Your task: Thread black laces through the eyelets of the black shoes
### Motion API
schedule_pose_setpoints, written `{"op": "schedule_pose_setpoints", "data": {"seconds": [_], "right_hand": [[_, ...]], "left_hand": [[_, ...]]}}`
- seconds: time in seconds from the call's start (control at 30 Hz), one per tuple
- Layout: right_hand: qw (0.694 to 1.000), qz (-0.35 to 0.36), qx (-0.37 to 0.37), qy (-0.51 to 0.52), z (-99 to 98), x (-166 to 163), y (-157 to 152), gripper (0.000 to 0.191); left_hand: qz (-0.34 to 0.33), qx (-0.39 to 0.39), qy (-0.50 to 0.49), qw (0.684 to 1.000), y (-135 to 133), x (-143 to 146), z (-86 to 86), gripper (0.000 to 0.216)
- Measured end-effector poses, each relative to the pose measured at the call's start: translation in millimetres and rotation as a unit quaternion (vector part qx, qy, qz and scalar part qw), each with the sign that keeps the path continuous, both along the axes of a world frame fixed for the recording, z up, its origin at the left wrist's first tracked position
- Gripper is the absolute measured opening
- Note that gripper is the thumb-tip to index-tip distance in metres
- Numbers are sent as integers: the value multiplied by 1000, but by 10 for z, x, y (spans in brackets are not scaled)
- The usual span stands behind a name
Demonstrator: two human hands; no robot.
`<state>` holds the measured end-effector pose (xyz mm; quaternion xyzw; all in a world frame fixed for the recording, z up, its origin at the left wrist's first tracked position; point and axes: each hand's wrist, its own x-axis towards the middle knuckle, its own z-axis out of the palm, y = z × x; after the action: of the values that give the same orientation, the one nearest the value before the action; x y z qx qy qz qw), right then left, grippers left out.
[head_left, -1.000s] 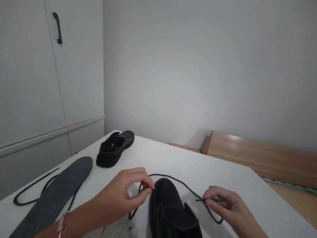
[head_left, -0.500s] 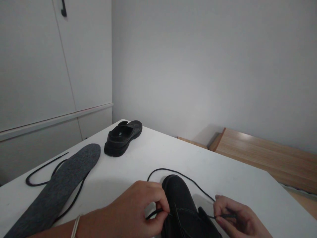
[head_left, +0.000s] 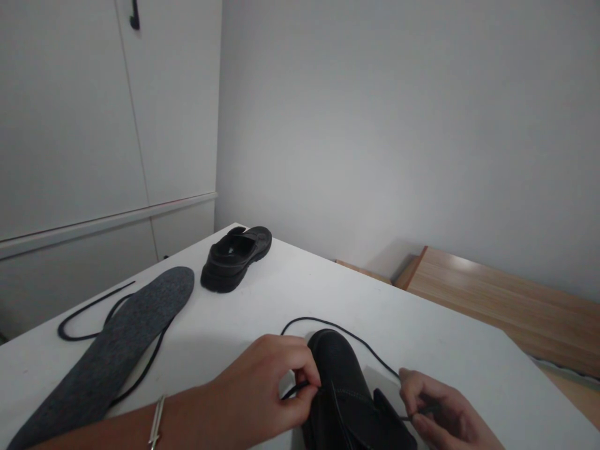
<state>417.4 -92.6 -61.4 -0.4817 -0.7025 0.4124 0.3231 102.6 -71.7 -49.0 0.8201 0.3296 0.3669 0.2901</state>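
Currently, I have the left hand (head_left: 272, 389) at bottom centre, its thumb and index fingers pinching a thin, round black shoelace (head_left: 304, 318) against the left side of a black shoe with stitched seams (head_left: 334, 356). That shoe sits toe-up-frame on the white tabletop (head_left: 262, 300), cut off by the bottom edge. My right hand (head_left: 443, 406), at lower right, grips lace between its fingers too; a strand arcs around the toe towards it. Leftward I see a grey felt insole (head_left: 135, 331) lying over another black lace (head_left: 75, 339).
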Motion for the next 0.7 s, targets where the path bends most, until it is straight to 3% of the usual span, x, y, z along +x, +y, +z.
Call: {"op": "schedule_pose_setpoints", "data": {"seconds": [0.23,0.43,0.7], "right_hand": [[999,-17,-14,26,-4,-60,11,45],[990,-33,-98,93,-83,-110,-13,46],[987,-63,-95,116,-156,-245,-20,46]], "left_hand": [[0,-8,0,1000,3,17,-8,18],[0,-15,8,1000,3,23,17,16],[-12,5,-2,1000,12,2,-17,17]]}}
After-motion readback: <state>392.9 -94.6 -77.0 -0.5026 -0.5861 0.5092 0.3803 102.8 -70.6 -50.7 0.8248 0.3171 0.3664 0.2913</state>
